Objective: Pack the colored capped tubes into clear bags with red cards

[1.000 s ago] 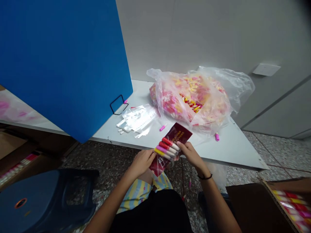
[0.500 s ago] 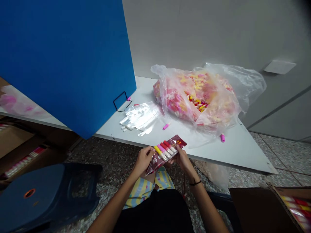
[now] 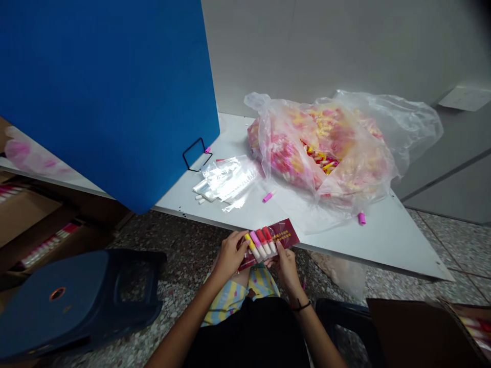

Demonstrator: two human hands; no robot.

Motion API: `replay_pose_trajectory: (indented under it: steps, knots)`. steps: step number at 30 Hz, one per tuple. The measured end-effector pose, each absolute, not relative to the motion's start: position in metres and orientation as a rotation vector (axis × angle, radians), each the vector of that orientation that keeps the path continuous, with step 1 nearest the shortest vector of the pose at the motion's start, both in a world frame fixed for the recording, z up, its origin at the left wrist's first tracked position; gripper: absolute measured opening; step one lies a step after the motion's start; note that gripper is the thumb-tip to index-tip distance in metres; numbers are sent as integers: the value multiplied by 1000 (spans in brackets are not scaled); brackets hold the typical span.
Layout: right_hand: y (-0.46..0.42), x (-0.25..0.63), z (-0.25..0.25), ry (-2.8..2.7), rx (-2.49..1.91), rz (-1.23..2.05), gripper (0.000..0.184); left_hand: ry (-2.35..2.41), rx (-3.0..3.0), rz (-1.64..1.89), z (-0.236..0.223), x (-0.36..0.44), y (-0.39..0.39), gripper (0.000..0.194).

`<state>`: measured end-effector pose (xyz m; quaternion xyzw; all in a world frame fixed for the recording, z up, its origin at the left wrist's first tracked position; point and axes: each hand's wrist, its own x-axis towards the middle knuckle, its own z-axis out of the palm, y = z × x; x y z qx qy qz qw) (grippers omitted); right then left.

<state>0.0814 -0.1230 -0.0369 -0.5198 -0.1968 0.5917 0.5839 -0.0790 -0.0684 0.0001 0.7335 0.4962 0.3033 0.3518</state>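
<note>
Just off the table's front edge, both hands hold a clear plastic packet [image 3: 287, 230] with a dark red printed card. Several small white tubes [image 3: 261, 244] with yellow, pink and red caps lie side by side on the card. My left hand [image 3: 230, 254] is closed on the packet's left end, its fingers by the yellow cap. My right hand [image 3: 286, 263] pinches the lower edge near the white ends, its thumb in front. A stack of clear plastic sleeves [image 3: 230, 179] and a loose pink-capped piece [image 3: 268, 197] lie on the table beyond.
A large translucent bag [image 3: 284, 153] full of coloured pieces sits on the white table [image 3: 406, 245]. A blue panel [image 3: 115, 92] with a black wire stand [image 3: 197, 155] rises at left. A blue stool [image 3: 46, 301] and cardboard boxes [image 3: 406, 332] stand around me.
My left hand has shifted further over the packet's left end, fingers nearer the yellow cap. The packet is turned slightly, showing more of the card's print. The camera view has shifted a little.
</note>
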Motion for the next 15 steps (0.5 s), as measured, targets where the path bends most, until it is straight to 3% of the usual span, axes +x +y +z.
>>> replay_pose_trajectory:
  steps: [3, 5, 10, 12, 15]
  knots:
    - [-129, 81, -39, -604, -1191, 1560, 61, 1247, 1670, 826, 0, -86, -63, 30]
    - [-131, 83, -40, -703, -1224, 1501, 64, 1234, 1590, 761, 4, -91, -61, 35]
    - [-131, 83, -44, -733, -1306, 1225, 60, 1113, 1742, 608, 24, -99, -61, 39]
    - [-131, 80, -44, -690, -1312, 1198, 59, 1112, 1849, 583, 29, -99, -60, 29]
    - [-136, 74, -37, -691, -1234, 1274, 57, 1074, 1858, 520, 32, -102, -55, 35]
